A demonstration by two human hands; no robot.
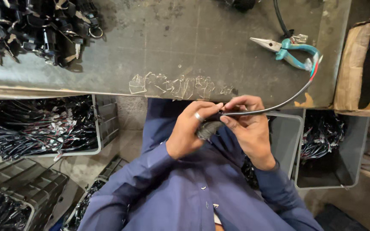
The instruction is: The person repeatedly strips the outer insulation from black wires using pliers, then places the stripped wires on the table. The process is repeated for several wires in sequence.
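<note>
Head view, looking straight down over the front edge of a metal workbench (219,38).

Left hand (188,133), ring on one finger, curled around a dark sleeved bundle (208,128) and gripping it against the palm; held close to the chest, probably to keep it steady. Right hand (248,128) closed in a pinch on the black sheathed cable (274,108), thumb and forefinger meeting where the cable joins the bundle, presumably for fine control at that joint. Cable arching up and to the right from the fingers, over the bench edge, ending in bared red, green and white wire tips (315,67) just beside the pliers. Both hands touching, held off the bench and above the lap.

Teal-handled needle-nose pliers (288,49) lying flat on the bench, jaws pointing left, within reach of the right hand. Crumpled strips of clear tape (172,87) stuck along the bench edge just above the hands. Heap of black connectors and key rings (39,25) at the far left corner, well apart. Below the bench: grey crate of wire harnesses (39,128) on the left, grey bin with more harnesses (328,147) on the right, cardboard box (353,64) beside the bench. Nothing between hands and pliers except the cable's own free end.
</note>
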